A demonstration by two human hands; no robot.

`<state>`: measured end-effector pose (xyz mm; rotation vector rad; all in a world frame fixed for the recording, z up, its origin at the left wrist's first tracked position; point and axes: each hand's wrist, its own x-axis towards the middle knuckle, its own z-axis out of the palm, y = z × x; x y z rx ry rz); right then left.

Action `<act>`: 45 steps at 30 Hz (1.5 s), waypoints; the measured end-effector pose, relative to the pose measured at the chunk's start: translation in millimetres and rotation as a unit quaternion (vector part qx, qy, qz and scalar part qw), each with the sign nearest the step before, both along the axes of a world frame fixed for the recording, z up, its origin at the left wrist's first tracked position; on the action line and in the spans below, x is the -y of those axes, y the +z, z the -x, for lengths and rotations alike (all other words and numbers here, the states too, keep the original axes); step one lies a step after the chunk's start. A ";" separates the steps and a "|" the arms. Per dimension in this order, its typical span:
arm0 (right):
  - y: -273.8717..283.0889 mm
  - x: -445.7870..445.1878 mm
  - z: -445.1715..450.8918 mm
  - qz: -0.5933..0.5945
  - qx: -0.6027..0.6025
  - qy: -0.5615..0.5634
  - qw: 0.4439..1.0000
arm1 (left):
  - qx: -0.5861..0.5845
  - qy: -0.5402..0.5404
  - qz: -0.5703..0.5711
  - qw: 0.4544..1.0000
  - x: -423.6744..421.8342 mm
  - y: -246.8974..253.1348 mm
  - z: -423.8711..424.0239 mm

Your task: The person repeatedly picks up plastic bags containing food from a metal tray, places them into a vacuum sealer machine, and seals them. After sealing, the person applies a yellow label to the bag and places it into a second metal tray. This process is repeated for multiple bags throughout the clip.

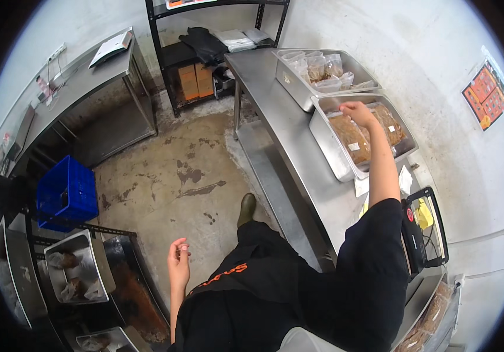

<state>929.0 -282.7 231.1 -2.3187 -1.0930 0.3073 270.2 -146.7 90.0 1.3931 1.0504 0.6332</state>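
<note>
My right hand (pixel 358 113) is over a deep steel pan (pixel 332 147), its fingers curled near the top edge of a flat clear bag of brown food (pixel 352 136); whether they grip the bag cannot be told. A second such bag (pixel 386 123) lies beside it, and both bear small white labels. Behind stands another steel pan (pixel 293 83) with several small clear bags (pixel 315 68). Low at my left side hangs my left hand (pixel 179 262), fingers bent and apart, holding nothing.
Both pans rest on a steel table (pixel 274 114). Nearer me on its right is a black machine with an upright lid (pixel 427 229). A blue plastic crate (pixel 69 193) stands left, with steel pans (pixel 78 268) on a rack below. Black shelving (pixel 170 57) and another steel table (pixel 80 83) stand ahead.
</note>
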 end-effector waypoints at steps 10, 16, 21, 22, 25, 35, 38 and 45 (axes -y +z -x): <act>-38.1 -118.7 -129.8 0.105 0.373 0.050 0.921 | -0.002 0.025 0.000 1.000 -109.7 -6.9 -102.7; -21.4 -133.6 -154.6 0.205 0.219 0.111 0.947 | 0.006 -0.087 -0.019 0.996 -175.1 23.7 -232.9; 91.1 -148.0 -107.2 0.087 0.406 0.170 0.894 | 0.075 -0.265 0.029 0.961 -213.9 57.6 -363.4; 112.5 -150.1 -93.0 0.086 0.442 0.172 0.876 | 0.100 -0.316 0.058 0.942 -218.8 63.8 -394.4; 164.1 -158.7 -51.3 0.031 0.503 0.184 0.844 | 0.210 -0.408 0.157 0.875 -221.2 84.8 -484.8; 60.2 -187.9 65.4 -0.311 0.223 0.012 0.924 | 0.352 -0.407 0.446 0.715 -191.5 80.8 -559.5; -32.2 -194.2 94.1 -0.449 -0.082 -0.104 0.884 | 0.343 -0.457 0.370 0.732 -189.0 68.3 -548.8; -44.4 -208.0 145.4 -0.429 -0.295 -0.192 0.832 | 0.181 -0.487 0.297 0.801 -185.2 94.0 -519.4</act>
